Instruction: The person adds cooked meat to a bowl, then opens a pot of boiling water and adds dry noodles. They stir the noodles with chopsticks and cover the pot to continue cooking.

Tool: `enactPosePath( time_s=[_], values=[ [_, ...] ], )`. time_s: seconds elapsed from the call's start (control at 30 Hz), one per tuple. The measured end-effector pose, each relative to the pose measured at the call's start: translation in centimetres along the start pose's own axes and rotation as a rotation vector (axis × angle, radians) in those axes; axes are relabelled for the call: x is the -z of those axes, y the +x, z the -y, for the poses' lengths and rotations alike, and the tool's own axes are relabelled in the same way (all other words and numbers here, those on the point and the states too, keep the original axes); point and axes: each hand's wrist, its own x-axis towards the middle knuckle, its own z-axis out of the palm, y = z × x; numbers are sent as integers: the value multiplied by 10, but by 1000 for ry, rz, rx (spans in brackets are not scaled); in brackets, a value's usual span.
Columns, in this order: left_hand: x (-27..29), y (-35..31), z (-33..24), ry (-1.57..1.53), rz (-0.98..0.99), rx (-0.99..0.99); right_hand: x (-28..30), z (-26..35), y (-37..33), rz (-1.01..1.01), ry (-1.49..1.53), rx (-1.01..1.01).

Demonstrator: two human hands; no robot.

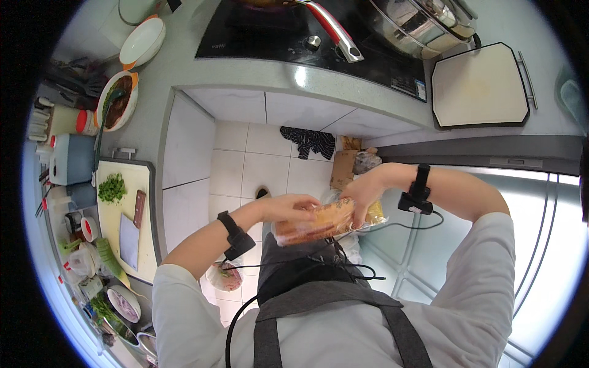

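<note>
In front of my waist I hold a long clear plastic package of orange-brown food; its exact kind I cannot make out. My left hand lies over its left end, thumb and fingers closed around the upper side. My right hand grips the package near its right end, where the wrapping is crinkled and yellowish. The undersides of both grips are hidden by the package.
At left, a cutting board carries a cleaver and chopped greens. Nearby stands a white dish of dark food. Ahead is a black cooktop with a red-handled pan. A pale board lies right.
</note>
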Motion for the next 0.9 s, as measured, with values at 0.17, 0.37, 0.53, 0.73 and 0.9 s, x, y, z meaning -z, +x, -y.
enactPosePath(
  time_s=[0.17,0.37,0.53,0.73,0.9],
  values=[
    [63,-7,7,43,-266,-60,-15,-54,-2,-122,622,8],
    [115,48,-1,-196,-578,-143,-40,-112,11,-424,1103,113],
    [148,114,1,-395,-735,-225,-70,-158,21,-629,1390,224],
    [169,192,-2,-667,-905,-386,-114,-216,29,-736,1496,240],
    [185,233,-10,-877,-884,-643,-141,-255,34,-704,1529,175]
  ],
)
